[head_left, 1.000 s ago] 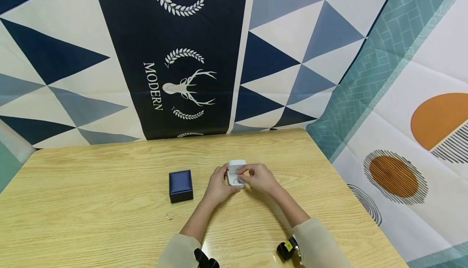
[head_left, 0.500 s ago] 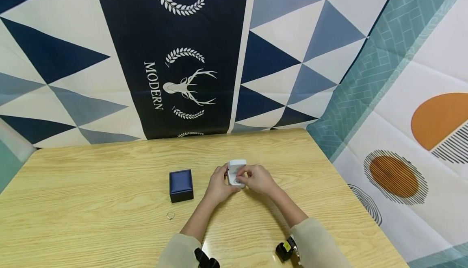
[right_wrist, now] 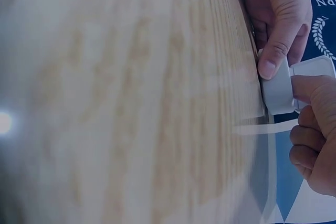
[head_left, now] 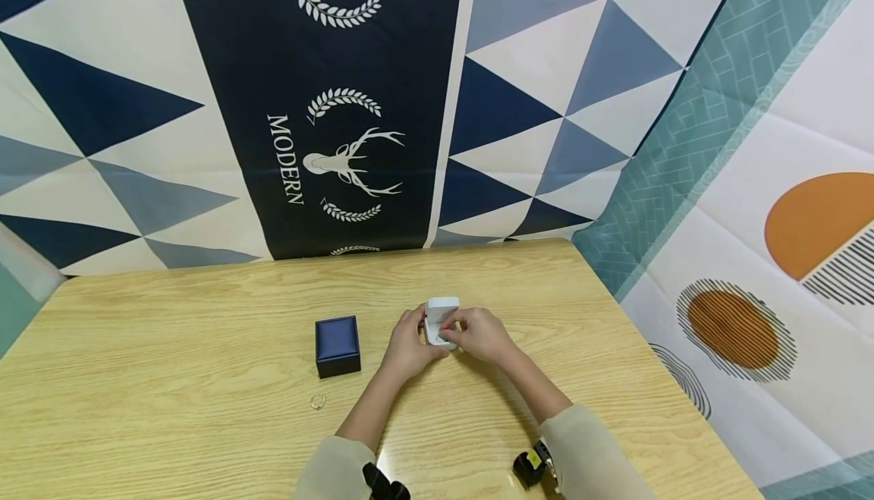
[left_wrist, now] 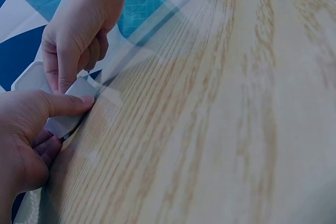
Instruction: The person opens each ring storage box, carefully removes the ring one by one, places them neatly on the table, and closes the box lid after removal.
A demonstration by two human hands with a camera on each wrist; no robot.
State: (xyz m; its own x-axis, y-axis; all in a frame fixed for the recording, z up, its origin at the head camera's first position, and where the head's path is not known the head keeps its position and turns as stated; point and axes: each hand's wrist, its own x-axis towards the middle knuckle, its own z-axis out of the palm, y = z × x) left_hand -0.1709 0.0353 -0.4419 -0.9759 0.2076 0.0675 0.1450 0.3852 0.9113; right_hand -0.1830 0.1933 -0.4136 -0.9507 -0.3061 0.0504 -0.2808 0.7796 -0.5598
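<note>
A small white ring box (head_left: 443,303) stands with its lid raised on the table. My left hand (head_left: 407,350) grips its base from the left, with the thumb (left_wrist: 73,104) along the front wall. Inside the box are the thumb and index finger of my right hand (head_left: 482,337), pinching a ring that they mostly hide. In the right wrist view, the remaining fingers of the right hand (right_wrist: 315,140) are curled beneath. To the left sits a closed dark blue ring box (head_left: 337,344). Another ring (head_left: 318,402) lies in front of it.
The wood-grain table (head_left: 171,378) carries all these things. Behind its far edge hangs a patterned cloth (head_left: 348,105), and another cloth (head_left: 744,318) hangs along the right side. A black wrist device (head_left: 529,468) sits by the right sleeve.
The right fingertips have shifted slightly left and lower within the white box, covering more of the ring there. The left hand, both boxes and the loose ring stay put.
</note>
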